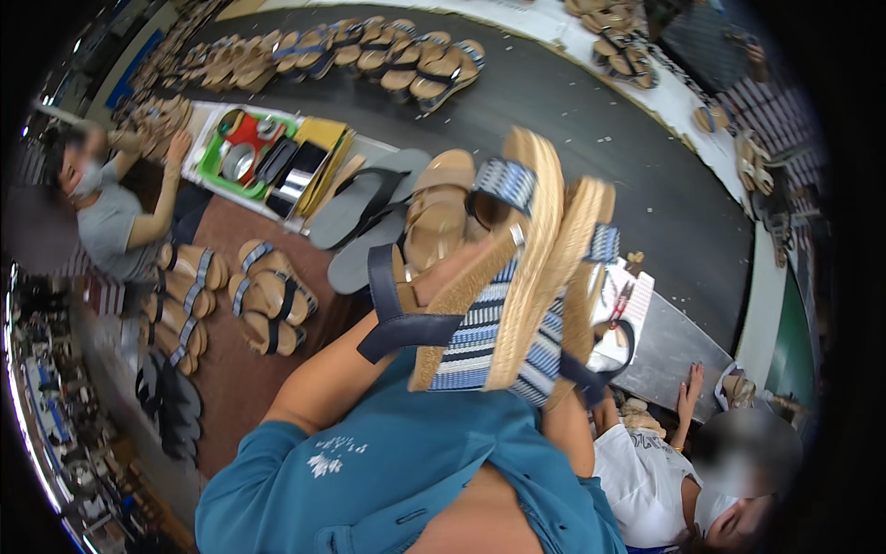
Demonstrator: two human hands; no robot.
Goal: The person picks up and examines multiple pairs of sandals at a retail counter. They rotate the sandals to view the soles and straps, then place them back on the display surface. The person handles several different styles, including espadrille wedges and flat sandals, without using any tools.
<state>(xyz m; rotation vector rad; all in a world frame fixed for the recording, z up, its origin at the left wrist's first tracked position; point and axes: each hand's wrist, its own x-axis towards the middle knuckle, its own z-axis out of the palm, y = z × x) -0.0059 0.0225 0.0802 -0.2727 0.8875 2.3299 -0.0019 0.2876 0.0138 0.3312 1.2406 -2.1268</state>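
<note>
Two wedge sandals (531,268) are held up close in front of me, side by side, with woven rope edging, blue-white striped heels and dark blue straps. My left hand (452,274) reaches in behind the dark ankle strap and grips the nearer sandal; its fingertips are hidden. The second sandal (591,214) sits just right of it, partly covered. My right forearm (565,434) rises toward this pair, but the sandals hide the right hand. Behind them lie a tan sandal (441,198) and grey flip-flops with black straps (360,196).
A dark conveyor belt (554,102) carries a row of sandals (378,57). A green basket (221,166) with a metal cup stands left, near more sandals (272,295) on a brown surface. One co-worker (125,217) is at left, another (651,475) at lower right beside a metal tabletop (678,346).
</note>
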